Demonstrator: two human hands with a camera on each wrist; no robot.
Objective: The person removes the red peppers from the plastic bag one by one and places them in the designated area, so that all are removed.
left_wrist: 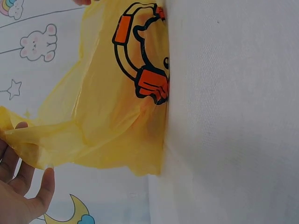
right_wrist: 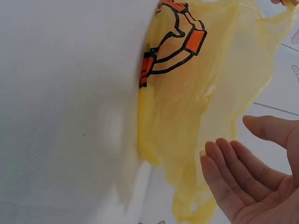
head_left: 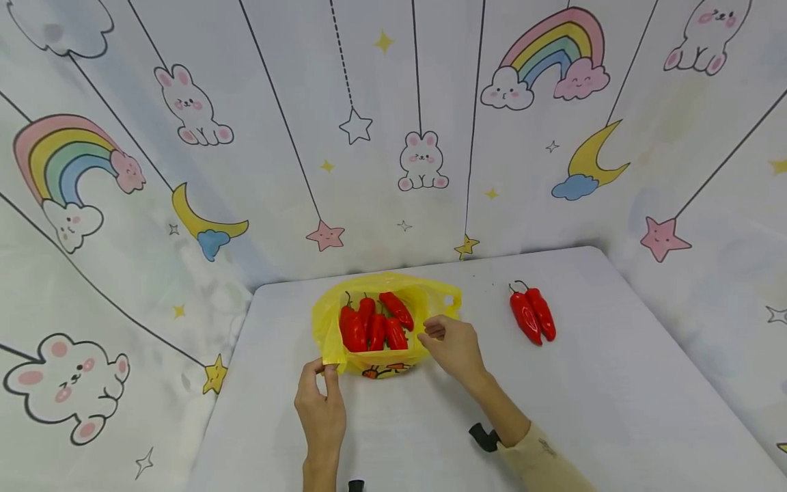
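Note:
A yellow plastic bag [head_left: 326, 321] sits on the table with its mouth spread open and several red peppers [head_left: 353, 331] inside. My left hand [head_left: 322, 406] holds the bag's left handle at the near left corner; in the left wrist view the fingers [left_wrist: 21, 179] lie against the yellow film. Beside the bag's right edge is my right hand [head_left: 453, 345], thumb and fingers apart with nothing between them. The right wrist view shows that hand [right_wrist: 252, 177] close to the film. An orange and black print [right_wrist: 187, 44] marks the bag's near side.
Two more red peppers [head_left: 531, 314] lie side by side on the white table [head_left: 615, 383], right of the bag. A cloth wall with cartoon rabbits, stars and rainbows rises behind the table. Black wrist mounts [head_left: 484, 437] show at the forearms.

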